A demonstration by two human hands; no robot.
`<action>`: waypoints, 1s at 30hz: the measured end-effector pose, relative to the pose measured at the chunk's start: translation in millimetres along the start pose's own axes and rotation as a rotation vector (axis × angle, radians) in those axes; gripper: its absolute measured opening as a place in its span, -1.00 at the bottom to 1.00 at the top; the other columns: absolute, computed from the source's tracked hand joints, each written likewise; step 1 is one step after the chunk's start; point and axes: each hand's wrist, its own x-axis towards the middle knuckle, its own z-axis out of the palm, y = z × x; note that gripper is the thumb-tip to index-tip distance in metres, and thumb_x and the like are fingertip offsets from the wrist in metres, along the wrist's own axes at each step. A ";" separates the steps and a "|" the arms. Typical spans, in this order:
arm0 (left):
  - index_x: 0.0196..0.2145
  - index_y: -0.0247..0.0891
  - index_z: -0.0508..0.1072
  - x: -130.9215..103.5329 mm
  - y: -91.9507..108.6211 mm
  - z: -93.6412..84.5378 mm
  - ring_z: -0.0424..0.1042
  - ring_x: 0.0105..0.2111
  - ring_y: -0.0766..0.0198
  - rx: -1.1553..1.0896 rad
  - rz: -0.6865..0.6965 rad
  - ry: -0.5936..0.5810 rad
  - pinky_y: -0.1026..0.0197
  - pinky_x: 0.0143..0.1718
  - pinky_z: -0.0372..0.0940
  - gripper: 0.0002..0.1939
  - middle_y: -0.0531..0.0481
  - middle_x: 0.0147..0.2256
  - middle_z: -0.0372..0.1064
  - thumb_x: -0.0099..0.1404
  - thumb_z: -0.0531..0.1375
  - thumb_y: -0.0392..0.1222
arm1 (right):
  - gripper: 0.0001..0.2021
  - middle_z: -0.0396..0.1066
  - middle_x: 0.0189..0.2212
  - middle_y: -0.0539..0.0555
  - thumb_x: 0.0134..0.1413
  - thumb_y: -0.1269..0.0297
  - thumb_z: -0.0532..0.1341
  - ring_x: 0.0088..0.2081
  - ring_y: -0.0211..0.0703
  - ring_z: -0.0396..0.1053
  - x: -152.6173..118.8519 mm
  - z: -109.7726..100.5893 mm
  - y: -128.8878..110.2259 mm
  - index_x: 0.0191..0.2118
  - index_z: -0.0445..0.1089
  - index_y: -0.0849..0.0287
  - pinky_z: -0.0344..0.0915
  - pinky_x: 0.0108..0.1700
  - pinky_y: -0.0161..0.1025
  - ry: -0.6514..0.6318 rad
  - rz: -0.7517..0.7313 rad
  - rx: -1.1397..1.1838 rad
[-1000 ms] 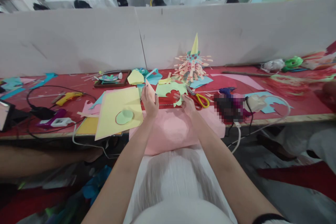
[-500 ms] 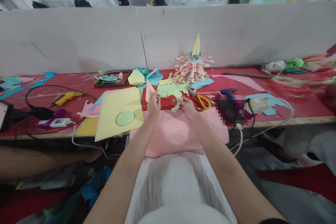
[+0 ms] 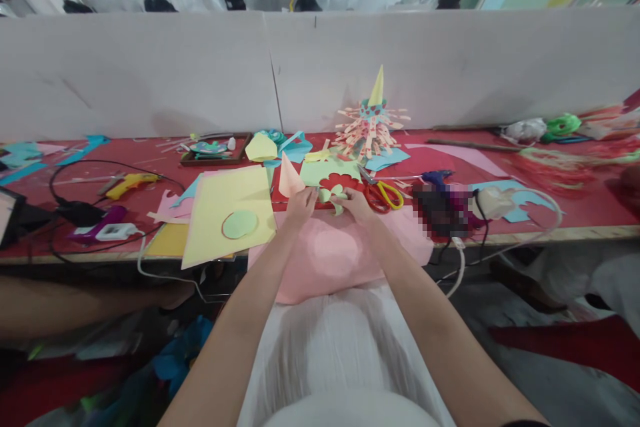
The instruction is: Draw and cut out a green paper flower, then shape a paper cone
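A light green paper flower cutout (image 3: 339,189) is held up over the front part of the table. My right hand (image 3: 357,205) pinches its right side. At its left edge, my left hand (image 3: 301,205) is closed with the fingertips on the petal. Just behind my left hand stands a pale pink paper cone (image 3: 289,177). Beyond the flower lies a green paper sheet (image 3: 314,172) with a scalloped opening that shows the red table. Scissors with red and yellow handles (image 3: 387,196) rest to the right of my right hand.
Pink paper (image 3: 340,263) hangs over the front edge. Yellow sheets (image 3: 233,197) with a green circle (image 3: 240,223) lie left. A fringed paper figure (image 3: 373,120) stands behind, before a white partition (image 3: 190,73). Glue guns (image 3: 133,185) and cables flank the workspace.
My left hand has moved right and toward me, from beside the pink cone to the flower's left edge. The green flower has been turned and spread flatter between my hands.
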 end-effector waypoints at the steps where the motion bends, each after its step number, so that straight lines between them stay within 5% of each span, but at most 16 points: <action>1: -0.39 -0.25 0.51 0.6 -1.8 -0.1 0.40 -0.40 0.18 -0.025 -0.030 0.026 0.21 -0.31 0.26 -0.51 -0.07 -0.47 0.44 0.32 -0.09 0.10 | -0.61 0.26 -0.64 -0.13 -0.44 0.07 0.45 -0.60 -0.34 0.21 0.6 -0.2 0.7 -0.57 0.27 0.15 0.26 -0.52 -0.33 0.011 -0.004 0.003; 8: -0.56 -0.25 0.44 5.3 -4.6 -3.9 0.38 -0.48 0.26 -0.098 -0.138 0.144 0.27 -0.39 0.23 -0.64 0.05 -0.58 0.36 0.23 0.06 0.02 | -0.65 0.42 -0.53 0.00 -0.18 -0.06 0.30 -0.55 -0.29 0.30 -1.0 -1.6 -0.2 -0.47 0.46 0.18 0.27 -0.50 -0.33 0.022 -0.018 0.025; 15: -0.47 -0.22 0.43 8.5 -9.9 0.7 0.43 -0.35 0.26 -0.350 -0.223 0.152 0.21 -0.23 0.32 -0.85 0.02 -0.42 0.45 0.05 0.23 -0.10 | -0.68 0.48 -0.48 0.04 -0.26 0.00 0.35 -0.49 -0.15 0.40 -0.9 2.3 -3.8 -0.46 0.38 0.14 0.34 -0.52 -0.27 0.145 -0.053 0.079; 24: 0.04 -0.25 0.29 11.5 -26.5 2.3 0.44 -0.38 0.28 -0.640 -0.278 -0.094 0.17 -0.33 0.38 -0.34 0.04 -0.41 0.36 -0.05 0.32 -0.15 | -0.62 0.43 -0.60 -0.05 -0.29 -0.02 0.35 -0.61 -0.15 0.40 -4.0 1.0 -9.1 -0.41 0.26 0.09 0.25 -0.65 -0.30 0.123 0.012 0.146; 30: -0.05 -0.28 0.38 13.3 -28.9 4.2 0.47 -0.37 0.21 -0.646 -0.358 -0.092 0.14 -0.32 0.38 -0.44 -0.05 -0.38 0.42 0.00 0.30 -0.01 | -0.64 0.43 -0.60 -0.05 -0.29 0.01 0.37 -0.60 -0.22 0.38 -8.9 1.6 -12.6 -0.42 0.28 0.10 0.28 -0.59 -0.33 0.005 0.026 0.194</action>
